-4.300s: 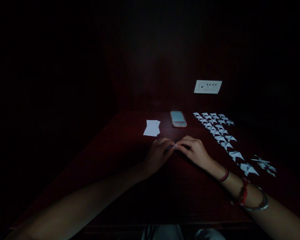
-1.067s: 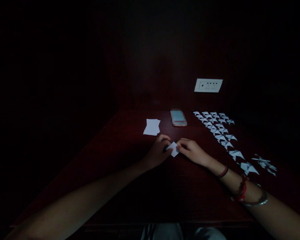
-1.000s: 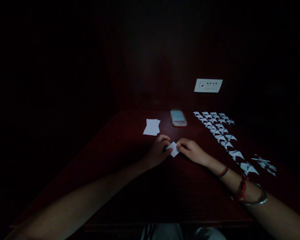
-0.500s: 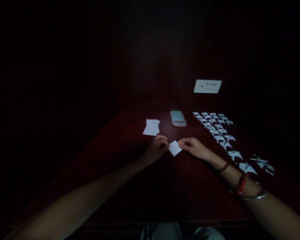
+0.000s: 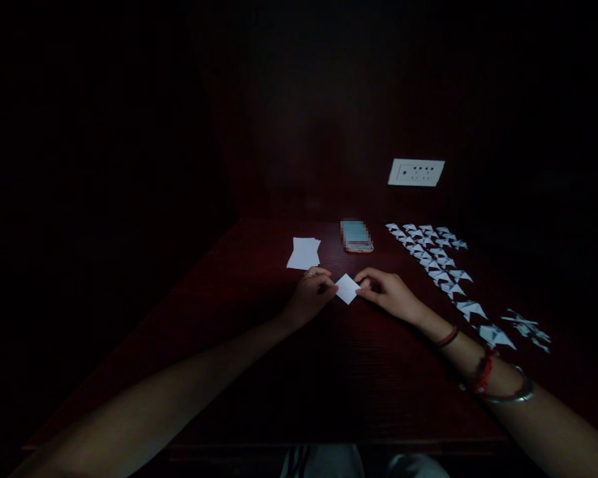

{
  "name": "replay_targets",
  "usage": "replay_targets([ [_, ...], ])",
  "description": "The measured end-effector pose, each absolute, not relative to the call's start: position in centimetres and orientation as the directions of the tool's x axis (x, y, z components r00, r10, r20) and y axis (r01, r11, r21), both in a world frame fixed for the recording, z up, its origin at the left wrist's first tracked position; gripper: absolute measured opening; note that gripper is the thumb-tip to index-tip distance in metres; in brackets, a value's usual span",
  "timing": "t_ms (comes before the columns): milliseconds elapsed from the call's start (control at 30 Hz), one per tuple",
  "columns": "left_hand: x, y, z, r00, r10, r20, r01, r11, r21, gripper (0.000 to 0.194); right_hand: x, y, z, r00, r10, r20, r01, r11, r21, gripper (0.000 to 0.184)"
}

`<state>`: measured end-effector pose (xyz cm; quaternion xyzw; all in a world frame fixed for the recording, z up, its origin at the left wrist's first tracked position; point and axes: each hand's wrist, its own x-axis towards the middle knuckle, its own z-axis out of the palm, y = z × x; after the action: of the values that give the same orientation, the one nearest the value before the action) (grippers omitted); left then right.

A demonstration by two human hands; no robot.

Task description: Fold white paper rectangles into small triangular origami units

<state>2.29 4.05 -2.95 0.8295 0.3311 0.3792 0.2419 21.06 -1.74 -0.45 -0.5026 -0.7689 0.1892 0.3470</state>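
A small white square of folded paper (image 5: 347, 289) is held between my hands, turned so it looks like a diamond with a faint crease across it. My left hand (image 5: 309, 295) pinches its left corner between thumb and fingers, a ring showing on one finger. At the right corner, my right hand (image 5: 389, 295) grips the paper the same way, with bracelets on that wrist. Just beyond my left hand lies a stack of white paper sheets (image 5: 303, 253). To the right, rows of small folded white paper shapes (image 5: 437, 263) spread over the table.
A phone (image 5: 357, 236) with a lit, blurred screen lies behind my hands on the dark red table (image 5: 219, 305). A loose heap of thin white paper pieces (image 5: 527, 326) sits at the far right. The wall behind carries a white socket panel (image 5: 416, 172).
Earlier the paper was mostly hidden in my fingers; then it showed as a diamond. My hands have since drawn apart to its left and right corners, leaving more of its face visible.
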Motion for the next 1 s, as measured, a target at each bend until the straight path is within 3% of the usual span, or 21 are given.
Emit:
replay_targets([
  [400,2.14,4.05,-3.15,0.548,0.701,0.456,0.396,-0.698,0.597,0.011,21.01,-2.02,0.12,-0.303,0.886,0.35,0.748,0.449,-0.489,0.017],
  [600,1.75,3.32,-2.87,0.632,0.613,0.475,0.468,-0.79,0.397,0.042,20.93,-2.03,-0.23,-0.446,0.839,0.312,0.768,0.538,-0.349,0.018],
  [733,1.5,3.33,-2.88,0.739,0.521,0.427,0.461,-0.853,0.244,0.023,21.07,-1.95,-0.29,-0.522,0.805,0.281,0.767,0.587,-0.258,0.017],
  [1000,1.36,3.62,-2.78,0.847,0.404,0.346,0.369,-0.915,0.166,0.027,21.35,-1.88,-0.1,-0.502,0.82,0.274,0.777,0.567,-0.272,0.017],
])
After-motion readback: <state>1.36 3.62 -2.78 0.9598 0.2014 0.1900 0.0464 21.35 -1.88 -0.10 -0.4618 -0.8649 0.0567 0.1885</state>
